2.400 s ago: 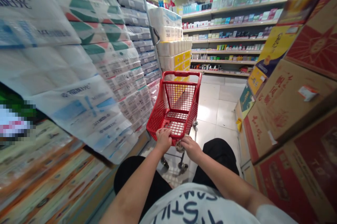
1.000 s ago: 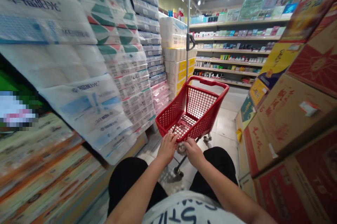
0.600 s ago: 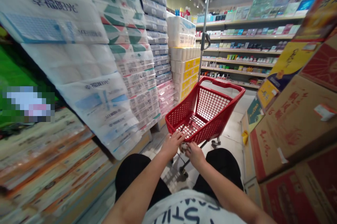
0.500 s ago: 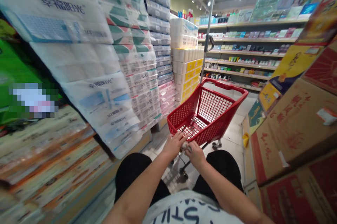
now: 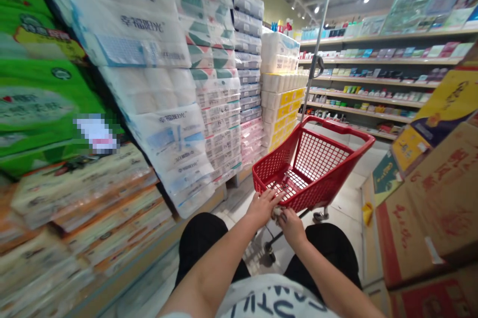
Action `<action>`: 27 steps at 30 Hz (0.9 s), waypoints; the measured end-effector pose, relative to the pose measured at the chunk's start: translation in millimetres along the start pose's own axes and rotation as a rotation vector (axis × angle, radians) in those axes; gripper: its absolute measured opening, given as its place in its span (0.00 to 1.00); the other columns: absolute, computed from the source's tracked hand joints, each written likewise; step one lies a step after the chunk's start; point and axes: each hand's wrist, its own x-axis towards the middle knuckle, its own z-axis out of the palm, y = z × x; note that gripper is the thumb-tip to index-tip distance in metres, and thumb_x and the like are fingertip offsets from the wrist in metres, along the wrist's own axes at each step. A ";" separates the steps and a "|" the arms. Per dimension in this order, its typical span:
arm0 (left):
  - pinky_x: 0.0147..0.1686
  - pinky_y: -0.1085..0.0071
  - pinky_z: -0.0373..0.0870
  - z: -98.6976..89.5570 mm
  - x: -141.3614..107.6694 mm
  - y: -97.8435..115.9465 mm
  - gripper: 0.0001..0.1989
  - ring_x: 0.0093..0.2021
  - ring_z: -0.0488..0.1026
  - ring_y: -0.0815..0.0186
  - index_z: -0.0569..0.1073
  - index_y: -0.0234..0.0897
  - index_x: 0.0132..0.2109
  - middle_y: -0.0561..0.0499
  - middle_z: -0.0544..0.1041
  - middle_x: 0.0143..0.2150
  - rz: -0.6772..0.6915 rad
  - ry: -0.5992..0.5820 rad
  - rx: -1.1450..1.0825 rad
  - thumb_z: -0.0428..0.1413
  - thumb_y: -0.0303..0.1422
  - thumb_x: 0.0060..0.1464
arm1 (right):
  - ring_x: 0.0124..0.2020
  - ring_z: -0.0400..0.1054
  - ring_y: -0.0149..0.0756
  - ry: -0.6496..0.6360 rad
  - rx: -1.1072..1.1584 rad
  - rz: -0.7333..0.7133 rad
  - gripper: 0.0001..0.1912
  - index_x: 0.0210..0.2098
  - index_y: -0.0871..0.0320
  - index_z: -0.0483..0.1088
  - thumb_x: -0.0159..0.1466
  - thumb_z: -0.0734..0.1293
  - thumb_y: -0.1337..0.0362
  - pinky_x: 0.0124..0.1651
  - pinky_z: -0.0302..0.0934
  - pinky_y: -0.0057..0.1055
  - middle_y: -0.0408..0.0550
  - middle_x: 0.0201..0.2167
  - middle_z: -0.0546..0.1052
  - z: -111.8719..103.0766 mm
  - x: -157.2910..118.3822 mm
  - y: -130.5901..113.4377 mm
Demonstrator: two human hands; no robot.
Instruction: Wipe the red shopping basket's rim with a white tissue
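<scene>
A red plastic shopping cart (image 5: 317, 159) with a lattice basket stands in front of my knees, its near end toward me. My left hand (image 5: 263, 207) lies over the cart's near rim, fingers stretched out and flat. Just right of it, below the rim, my right hand (image 5: 292, 226) is closed, fingers pinched round a small crumpled pale thing (image 5: 277, 211), perhaps a cloth. Much of that thing is hidden by the fingers. The basket floor shows through the lattice, with a small dark item on it that I cannot make out.
Tall stacks of wrapped toilet paper (image 5: 168, 134) rise on the left, beside green packs (image 5: 33, 99) and orange-and-white tissue packs (image 5: 112, 223). Cardboard cartons (image 5: 421, 218) line the right side. A metal pole (image 5: 321, 24) rises behind the cart, before stocked shelves (image 5: 373, 61).
My view has turned left, so the cart, hands and stacks appear farther right and more green packs show. Both hands keep their place at the cart's near end.
</scene>
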 end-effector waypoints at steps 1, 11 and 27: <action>0.55 0.56 0.58 1.0 0.1 0.4 0.34 0.66 0.54 0.57 0.43 0.54 0.68 0.49 0.57 0.67 -0.001 0.003 0.005 0.47 0.28 0.59 | 0.37 0.70 0.40 -0.003 0.016 0.003 0.08 0.35 0.57 0.71 0.57 0.62 0.69 0.38 0.62 0.31 0.51 0.35 0.74 -0.3 1.1 -1.7; 0.62 0.61 0.50 1.1 -1.3 -19.5 0.40 0.70 0.42 0.63 0.43 0.39 0.69 0.48 0.49 0.70 0.022 0.002 -0.013 0.43 0.17 0.49 | 0.30 0.69 0.38 0.015 0.003 0.178 0.06 0.28 0.55 0.72 0.55 0.63 0.69 0.32 0.60 0.29 0.46 0.27 0.74 -3.2 2.4 -1.3; 0.58 0.57 0.56 7.5 5.4 -24.9 0.40 0.69 0.44 0.58 0.46 0.48 0.68 0.51 0.55 0.68 -0.024 -0.012 -0.048 0.43 0.17 0.50 | 0.25 0.72 0.35 -0.147 0.382 0.880 0.06 0.24 0.59 0.75 0.50 0.65 0.71 0.25 0.58 0.24 0.45 0.21 0.77 10.9 5.9 -3.7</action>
